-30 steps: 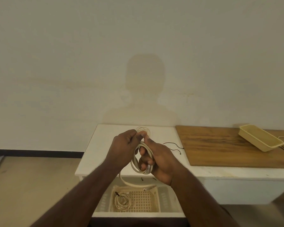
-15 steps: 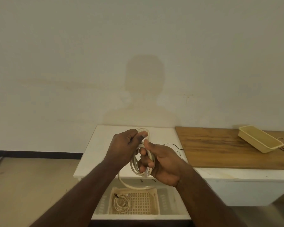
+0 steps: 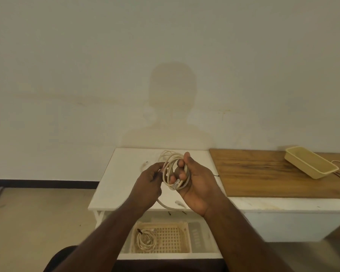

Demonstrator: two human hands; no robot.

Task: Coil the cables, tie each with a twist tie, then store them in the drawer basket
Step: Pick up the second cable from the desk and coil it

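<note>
Cable coiling in progress above the open drawer.
The right hand (image 3: 194,181) is gripping the coiled cable (image 3: 175,169); the left hand (image 3: 148,183) is pinching its loose strand beside it.

The scene is lit evenly and rather dimly, with a warm yellowish cast. Light is thrown from behind the person, as shown by a soft head-and-shoulders shadow (image 3: 172,107) cast on the wall (image 3: 67,65) above the right hand (image 3: 194,179). No glare is noted. Slight motion blur is seen on the left hand (image 3: 149,183). Wide-angle bowing is observed along the counter (image 3: 114,183) edges, and softness at the frame's lower corners.
</note>
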